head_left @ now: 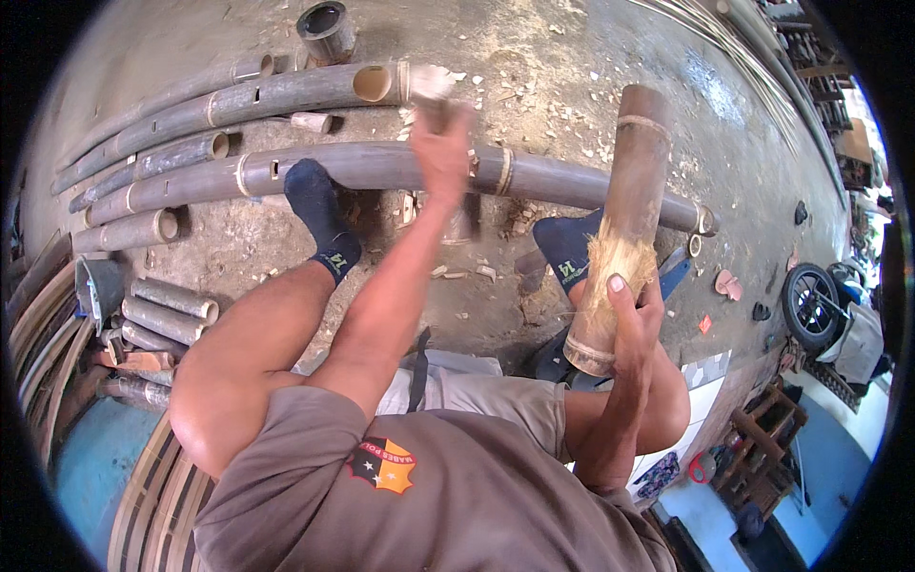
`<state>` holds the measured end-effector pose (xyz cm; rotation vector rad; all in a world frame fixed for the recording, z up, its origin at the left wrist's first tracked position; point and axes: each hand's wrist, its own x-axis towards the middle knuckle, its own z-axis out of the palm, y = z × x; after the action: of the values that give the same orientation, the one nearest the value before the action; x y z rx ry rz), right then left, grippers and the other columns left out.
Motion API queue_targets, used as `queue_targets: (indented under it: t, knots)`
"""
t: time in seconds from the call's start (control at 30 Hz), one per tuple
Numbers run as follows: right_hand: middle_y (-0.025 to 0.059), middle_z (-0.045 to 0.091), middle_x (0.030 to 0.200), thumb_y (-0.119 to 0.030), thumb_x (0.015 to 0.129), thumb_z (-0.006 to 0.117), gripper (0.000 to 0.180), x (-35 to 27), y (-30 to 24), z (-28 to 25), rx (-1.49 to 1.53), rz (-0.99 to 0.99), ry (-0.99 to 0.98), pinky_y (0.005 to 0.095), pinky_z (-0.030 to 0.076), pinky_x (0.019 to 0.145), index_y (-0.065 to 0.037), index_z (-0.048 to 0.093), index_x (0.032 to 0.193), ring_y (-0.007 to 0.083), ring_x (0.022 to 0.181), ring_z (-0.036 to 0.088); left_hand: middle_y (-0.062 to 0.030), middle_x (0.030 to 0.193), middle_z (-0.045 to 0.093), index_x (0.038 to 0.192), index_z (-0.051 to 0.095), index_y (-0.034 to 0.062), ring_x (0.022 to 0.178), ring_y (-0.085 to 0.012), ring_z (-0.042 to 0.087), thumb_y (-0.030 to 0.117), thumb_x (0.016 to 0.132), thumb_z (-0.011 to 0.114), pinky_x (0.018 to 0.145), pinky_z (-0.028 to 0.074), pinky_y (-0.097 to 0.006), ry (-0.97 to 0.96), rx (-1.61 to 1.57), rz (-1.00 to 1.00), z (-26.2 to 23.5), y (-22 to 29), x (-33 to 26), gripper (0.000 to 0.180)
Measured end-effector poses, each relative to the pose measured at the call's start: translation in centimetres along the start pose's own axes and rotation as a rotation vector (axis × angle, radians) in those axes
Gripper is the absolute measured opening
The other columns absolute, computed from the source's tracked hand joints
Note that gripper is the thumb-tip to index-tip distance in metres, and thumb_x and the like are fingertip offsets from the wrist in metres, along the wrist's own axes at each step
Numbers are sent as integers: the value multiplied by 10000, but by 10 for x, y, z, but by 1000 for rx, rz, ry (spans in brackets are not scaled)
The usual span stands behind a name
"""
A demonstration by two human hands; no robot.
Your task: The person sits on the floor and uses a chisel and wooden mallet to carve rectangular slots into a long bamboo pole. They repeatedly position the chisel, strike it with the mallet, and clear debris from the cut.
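Note:
My right hand (637, 319) grips a short, thick bamboo section (637, 181), thumb on its front and fingers wrapped behind. The section tilts up and away from me. Its dark skin is scraped to pale, frayed fibres just above my thumb. My left hand (443, 157) is raised over a long bamboo pole (381, 164) and smeared by motion. Its fingers look closed round a blurred object with a pale top (434, 86), whose kind I cannot make out. The long pole lies crosswise on the floor beyond my knees, with a small rectangular slot cut near its left part.
More bamboo poles (286, 92) lie at the far left, near an upright bamboo cup (326, 33). Pale chips (534, 91) litter the ground. Short bamboo pieces (167, 315) and a grey bucket (98, 291) are at left. A wheel (810, 305) stands at right.

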<state>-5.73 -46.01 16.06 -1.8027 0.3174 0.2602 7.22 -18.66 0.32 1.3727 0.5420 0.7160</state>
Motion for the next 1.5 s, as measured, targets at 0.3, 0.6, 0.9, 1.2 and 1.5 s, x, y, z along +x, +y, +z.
queue_targets:
  t: [0.3,0.6,0.9,1.2,1.5]
  knots:
    - [217,670,1192,-140,887,713,639,-12,-9,4,223,-133,173,445,598,880,75,470,1437,315,1015,702,-168,966,679,1032,595,44,928,-431,687,196,721,853,775,553,-508,-643,254,144,35,38,-88,432]
    - [235,680,1087,-199,897,717,610,-10,-11,22,186,-92,75,408,618,696,78,488,1389,301,818,719,-153,999,701,1068,634,59,957,-405,695,163,747,849,788,554,-480,-528,445,223,21,19,-74,400]
    - [221,677,1050,-232,894,732,635,-8,-18,34,104,-146,96,407,607,673,75,477,1387,293,802,712,-163,990,693,1063,618,57,947,-403,700,216,709,873,786,564,-482,-617,210,193,29,30,-79,464]
    - [217,679,1045,-249,901,737,623,-11,-20,40,167,-69,61,396,604,661,77,492,1373,290,798,718,-142,966,684,1010,589,75,902,-410,699,254,700,866,756,564,-508,-551,281,124,27,18,-66,452]
    - [201,688,1069,-248,900,744,617,-10,-15,33,165,-39,50,391,606,701,72,502,1368,275,820,717,-153,933,687,1011,595,67,895,-413,698,251,713,854,755,553,-509,-552,261,101,26,15,-64,436]
